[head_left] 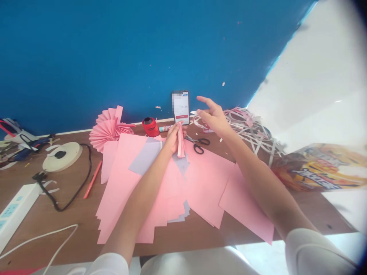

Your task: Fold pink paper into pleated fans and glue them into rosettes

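My left hand (172, 138) grips a narrow bundle of pleated pink paper (181, 142), held upright over the sheets. My right hand (213, 117) is raised to the right of the phone (181, 109), its index finger stretched out and apart from the thumb. The phone leans upright against the blue wall, its screen lit. Black-handled scissors (198, 148) lie just right of the pleated bundle, their blades partly hidden. Beneath both arms spread overlapping pink paper sheets (212, 179), with some greyish-purple paper (146, 156) among them.
At the back left stand a pink pleated paper fan (107, 130) and a red round container (150, 127), beside a glue stick (165, 128). Shredded paper strips (252, 130) pile up at the right. A power strip (17, 210), black cord (90, 168) and red pen (93, 179) lie left.
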Tool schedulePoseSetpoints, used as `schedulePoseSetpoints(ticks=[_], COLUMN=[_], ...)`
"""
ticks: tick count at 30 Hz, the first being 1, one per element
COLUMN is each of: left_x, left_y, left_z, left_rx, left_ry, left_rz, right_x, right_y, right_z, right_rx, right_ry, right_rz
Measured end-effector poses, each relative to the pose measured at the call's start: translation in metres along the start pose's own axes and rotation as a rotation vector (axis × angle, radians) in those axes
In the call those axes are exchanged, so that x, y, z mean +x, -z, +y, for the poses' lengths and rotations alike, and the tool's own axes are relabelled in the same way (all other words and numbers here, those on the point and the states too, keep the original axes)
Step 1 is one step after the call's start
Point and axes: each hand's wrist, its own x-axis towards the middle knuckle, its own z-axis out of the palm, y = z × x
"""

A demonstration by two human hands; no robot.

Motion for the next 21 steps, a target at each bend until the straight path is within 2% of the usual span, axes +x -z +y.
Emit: schedulePoseSetpoints(ticks=[5,9,16,21], left_x=[0.001,0.001,0.003,0.001], left_y=[0.002,0.001,0.003,0.001], left_z=[0.001,-0.002,-0.009,-0.007], left_rx=[0.003,0.027,0.112,0.111], left_ry=[0.008,-0.002,-0.028,-0.028], left_rz=[-0.014,-0.025,-0.058,-0.066], right_x=[0.000,-0.002,-0.003,-0.004], right_y=[0.003,0.000,-0.006,-0.009], right_z=[-0.006,-0.006,0.003,0.004], right_rx=[-0.073,-0.116,-0.221,-0.515], right_ry=[-0.016,-0.082,-0.201,-0.182], right_rz=[-0.017,-0.033,0.040,0.095])
